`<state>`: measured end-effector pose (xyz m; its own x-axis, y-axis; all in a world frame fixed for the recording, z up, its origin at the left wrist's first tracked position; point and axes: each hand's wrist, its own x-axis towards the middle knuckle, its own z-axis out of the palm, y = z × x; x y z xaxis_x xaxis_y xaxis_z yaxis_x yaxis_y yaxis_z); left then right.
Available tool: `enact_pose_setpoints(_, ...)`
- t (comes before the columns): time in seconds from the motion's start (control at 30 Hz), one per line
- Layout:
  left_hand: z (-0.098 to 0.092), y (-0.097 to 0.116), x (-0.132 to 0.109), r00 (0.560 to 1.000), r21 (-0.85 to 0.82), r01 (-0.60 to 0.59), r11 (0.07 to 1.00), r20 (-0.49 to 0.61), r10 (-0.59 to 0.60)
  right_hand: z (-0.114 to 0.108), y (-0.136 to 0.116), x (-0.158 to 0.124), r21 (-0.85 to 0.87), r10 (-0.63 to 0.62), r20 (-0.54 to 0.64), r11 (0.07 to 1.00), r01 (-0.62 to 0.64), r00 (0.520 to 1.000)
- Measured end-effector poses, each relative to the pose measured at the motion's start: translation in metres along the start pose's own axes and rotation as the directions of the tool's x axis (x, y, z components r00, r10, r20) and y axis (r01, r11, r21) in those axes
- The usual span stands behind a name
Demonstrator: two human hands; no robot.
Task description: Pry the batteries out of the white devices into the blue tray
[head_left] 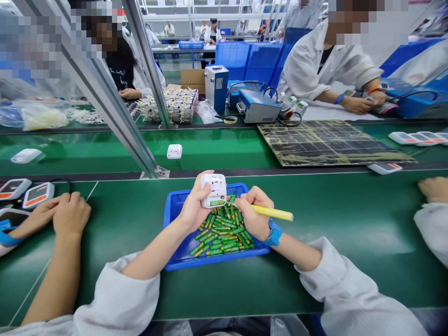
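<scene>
Above a blue tray (178, 260), my left hand (196, 205) holds a small white device (216, 185) with its back side up. One green battery (217, 203) lies in the slot at the device's lower edge. My right hand (257, 212) grips a yellow-handled tool (273, 213), whose tip points toward the device near the battery; whether it touches is too small to tell. A blue band is on my right wrist. Many green batteries (224, 231) lie loose in the tray under both hands.
Behind the bench, a green conveyor (206, 163) carries a white device (174, 151) and a dark scratched board (325, 140). A metal post (115, 98) slants at left. A neighbour's hands (72, 214) rest at left, another's hand (434, 189) at right. A person (325, 70) works across.
</scene>
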<state>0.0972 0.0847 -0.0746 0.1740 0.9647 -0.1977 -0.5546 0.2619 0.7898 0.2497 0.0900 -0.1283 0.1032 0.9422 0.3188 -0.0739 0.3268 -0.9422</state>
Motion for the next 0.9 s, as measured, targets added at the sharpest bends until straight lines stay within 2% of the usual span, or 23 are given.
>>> enact_pose_setpoints(0.07,-0.001,0.0,0.0,1.0,-0.01,-0.009,1.0,0.009,0.009,0.0,0.0,0.0,-0.001,-0.008,0.026,1.0,0.008,1.0)
enact_pose_setpoints(0.17,-0.003,0.001,0.0,0.999,-0.027,-0.006,1.0,0.039,0.007,0.002,-0.006,0.004,0.097,0.028,0.061,0.995,-0.034,0.998)
enact_pose_setpoints(0.27,-0.005,0.001,0.001,0.998,-0.034,-0.015,0.999,0.058,0.017,0.005,-0.01,0.013,0.247,0.157,0.112,0.952,-0.181,0.981)
enact_pose_setpoints(0.33,-0.005,0.001,0.002,0.997,-0.029,-0.042,0.999,0.065,0.044,0.006,-0.011,0.021,0.331,0.277,0.156,0.89,-0.314,0.948)
enact_pose_setpoints(0.4,-0.005,0.0,0.002,0.995,-0.018,-0.062,0.998,0.078,0.063,0.005,-0.01,0.03,0.401,0.409,0.238,0.785,-0.473,0.881)
enact_pose_setpoints(0.47,-0.004,-0.003,0.003,0.993,0.011,-0.084,0.996,0.078,0.083,0.002,-0.009,0.037,0.438,0.519,0.389,0.622,-0.648,0.761)
enact_pose_setpoints(0.53,-0.003,-0.005,0.003,0.992,0.049,-0.109,0.993,0.066,0.106,0.0,-0.009,0.041,0.443,0.547,0.538,0.463,-0.768,0.641)
enact_pose_setpoints(0.57,-0.003,-0.006,0.003,0.992,0.065,-0.118,0.991,0.062,0.114,0.0,-0.01,0.043,0.448,0.541,0.584,0.408,-0.796,0.606)
enact_pose_setpoints(0.6,-0.003,-0.007,0.004,0.991,0.076,-0.126,0.989,0.058,0.122,0.0,-0.01,0.044,0.464,0.532,0.601,0.375,-0.802,0.596)
enact_pose_setpoints(0.67,-0.004,-0.008,0.004,0.99,0.082,-0.138,0.987,0.05,0.134,0.0,-0.01,0.045,0.524,0.522,0.577,0.353,-0.775,0.628)
enact_pose_setpoints(0.73,-0.004,-0.008,0.005,0.987,0.09,-0.16,0.983,0.022,0.159,0.002,-0.007,0.048,0.592,0.514,0.505,0.379,-0.711,0.694)
enact_pose_setpoints(0.83,-0.005,-0.009,0.005,0.983,0.111,-0.179,0.978,-0.014,0.182,0.003,0.001,0.052,0.63,0.462,0.362,0.518,-0.578,0.81)
enact_pose_setpoints(0.9,-0.006,-0.012,0.005,0.982,0.137,-0.186,0.973,-0.018,0.19,0.003,0.006,0.054,0.582,0.423,0.304,0.627,-0.518,0.854)
